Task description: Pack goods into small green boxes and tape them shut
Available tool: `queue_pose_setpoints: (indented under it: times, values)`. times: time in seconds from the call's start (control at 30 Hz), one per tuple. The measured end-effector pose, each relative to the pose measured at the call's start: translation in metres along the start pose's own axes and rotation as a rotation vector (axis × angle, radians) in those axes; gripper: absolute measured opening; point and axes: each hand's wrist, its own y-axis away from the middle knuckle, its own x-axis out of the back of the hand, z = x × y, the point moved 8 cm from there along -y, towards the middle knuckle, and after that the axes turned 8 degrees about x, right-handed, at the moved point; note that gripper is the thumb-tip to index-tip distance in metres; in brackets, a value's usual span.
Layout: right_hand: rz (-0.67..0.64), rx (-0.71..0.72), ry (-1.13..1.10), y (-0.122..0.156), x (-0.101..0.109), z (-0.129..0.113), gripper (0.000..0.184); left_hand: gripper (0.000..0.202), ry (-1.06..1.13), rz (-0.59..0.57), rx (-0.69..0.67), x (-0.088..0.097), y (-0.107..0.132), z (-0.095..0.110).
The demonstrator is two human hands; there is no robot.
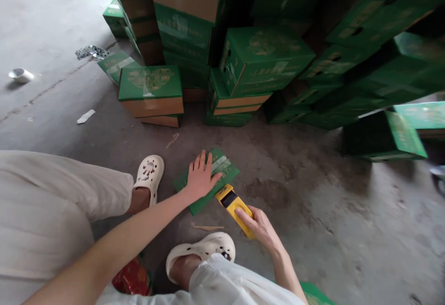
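My left hand (pixel 201 177) lies flat with fingers spread on a green cardboard box (pixel 224 175) on the floor. A strip of clear tape runs across its top. My right hand (pixel 259 226) is closed around a yellow handheld tool (pixel 239 213) with a dark panel near its front end; its exact kind I cannot make out. The thumb rests on top of the tool. Its front end is at the box's near right edge, just right of my left hand; whether they touch I cannot tell.
Green cartons (pixel 267 59) stand stacked ahead, with a green-and-brown carton (pixel 151 85) at the left. My clog-shod feet flank the box. A thin brown strip (pixel 208 227), a white scrap (pixel 86 116) and a silvery roll (pixel 21 75) lie on the concrete floor. A red item (pixel 132 277) is below my left forearm.
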Motion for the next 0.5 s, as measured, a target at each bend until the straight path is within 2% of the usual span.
queue_pose_setpoints:
  times: [0.07,0.13,0.27,0.33,0.4,0.5]
  values:
    - [0.000,0.011,0.016,-0.003,0.000,-0.007,0.056,0.084,-0.056,0.050,-0.034,-0.002,0.010,0.006]
    - [0.012,0.038,0.025,-0.008,-0.003,-0.020,0.056,0.084,-0.068,0.067,-0.048,0.002,0.006,0.000]
    - [0.036,0.128,0.045,-0.022,-0.009,-0.055,0.057,0.075,-0.057,0.002,0.006,0.020,-0.022,-0.029]
    - [0.020,0.164,0.044,-0.025,-0.010,-0.063,0.058,0.073,-0.056,-0.039,0.046,0.027,-0.032,-0.038]
    - [0.005,0.177,0.035,-0.022,-0.008,-0.061,0.058,0.074,-0.071,-0.046,0.060,0.029,-0.032,-0.037]
    - [0.014,0.144,0.008,-0.010,-0.002,-0.041,0.056,0.075,-0.110,0.005,0.033,0.022,-0.018,-0.020]
